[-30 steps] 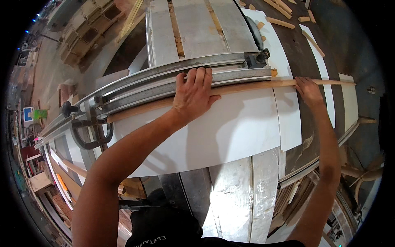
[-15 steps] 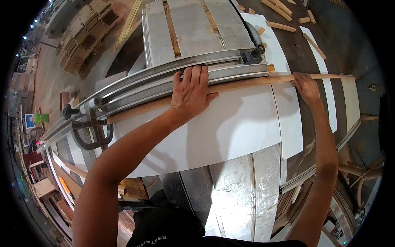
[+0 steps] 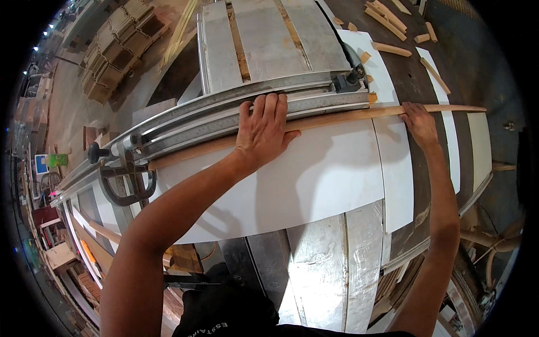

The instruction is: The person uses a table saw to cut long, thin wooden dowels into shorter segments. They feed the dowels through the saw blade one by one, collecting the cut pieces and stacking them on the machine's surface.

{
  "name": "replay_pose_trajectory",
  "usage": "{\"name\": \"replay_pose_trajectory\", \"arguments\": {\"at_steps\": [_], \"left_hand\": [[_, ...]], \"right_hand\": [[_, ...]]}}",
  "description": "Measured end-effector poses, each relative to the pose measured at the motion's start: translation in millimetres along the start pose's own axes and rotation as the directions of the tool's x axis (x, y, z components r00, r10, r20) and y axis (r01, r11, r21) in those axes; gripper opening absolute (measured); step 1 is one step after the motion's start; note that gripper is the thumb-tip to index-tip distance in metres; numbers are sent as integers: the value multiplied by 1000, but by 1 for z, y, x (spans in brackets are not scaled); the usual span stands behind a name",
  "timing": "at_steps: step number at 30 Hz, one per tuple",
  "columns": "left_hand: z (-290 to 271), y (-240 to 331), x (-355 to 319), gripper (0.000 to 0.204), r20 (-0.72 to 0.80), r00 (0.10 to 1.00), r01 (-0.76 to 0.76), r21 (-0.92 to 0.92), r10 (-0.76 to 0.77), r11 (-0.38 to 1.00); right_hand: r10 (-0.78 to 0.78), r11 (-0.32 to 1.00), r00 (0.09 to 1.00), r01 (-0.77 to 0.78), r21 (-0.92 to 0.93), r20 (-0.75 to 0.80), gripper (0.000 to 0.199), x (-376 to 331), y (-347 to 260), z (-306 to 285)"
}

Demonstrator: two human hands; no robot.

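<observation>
A long, narrow wooden strip (image 3: pixel 342 117) lies along the near side of a metal saw fence (image 3: pixel 193 132), reaching past its right end. My left hand (image 3: pixel 263 128) is closed over strip and fence together, fingers bent over the fence and thumb along the wood. Farther right, my right hand (image 3: pixel 420 124) grips the strip beyond the fence, its fingers curled over the far edge. Beneath the strip is a white panel (image 3: pixel 269 196). At the strip's left end stands a dark curved clamp handle (image 3: pixel 128 185) fixed to the fence.
Short wooden offcuts (image 3: pixel 387 21) are scattered at the far right of the dark tabletop (image 3: pixel 426 163). A black knob block (image 3: pixel 349 80) sits at the fence's right end. Behind it extends a slatted metal table (image 3: pixel 269 42). Tied bundles of boards (image 3: pixel 120 50) rest on the floor at far left.
The whole view has shifted slightly, so things appear a little lower. Both hands keep their holds, and the strip stays against the fence.
</observation>
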State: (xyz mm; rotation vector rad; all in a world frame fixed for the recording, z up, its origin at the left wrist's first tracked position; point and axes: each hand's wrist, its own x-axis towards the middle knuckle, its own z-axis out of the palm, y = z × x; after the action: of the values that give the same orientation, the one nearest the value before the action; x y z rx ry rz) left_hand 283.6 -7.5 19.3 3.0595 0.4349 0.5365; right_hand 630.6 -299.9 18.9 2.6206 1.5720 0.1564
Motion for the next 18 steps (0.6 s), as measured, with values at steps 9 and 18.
{"name": "replay_pose_trajectory", "arguments": {"at_steps": [9,18], "left_hand": [[-1,0,0,90,20,1000,9,-9,-9,1000],[0,-1,-1,90,-13,1000,6,-6,-6,1000]], "right_hand": [[7,1000,998,-5,17,-65,38,-1,3,11],[48,988,991,-28,151,-126,37,-5,-2,15]]}}
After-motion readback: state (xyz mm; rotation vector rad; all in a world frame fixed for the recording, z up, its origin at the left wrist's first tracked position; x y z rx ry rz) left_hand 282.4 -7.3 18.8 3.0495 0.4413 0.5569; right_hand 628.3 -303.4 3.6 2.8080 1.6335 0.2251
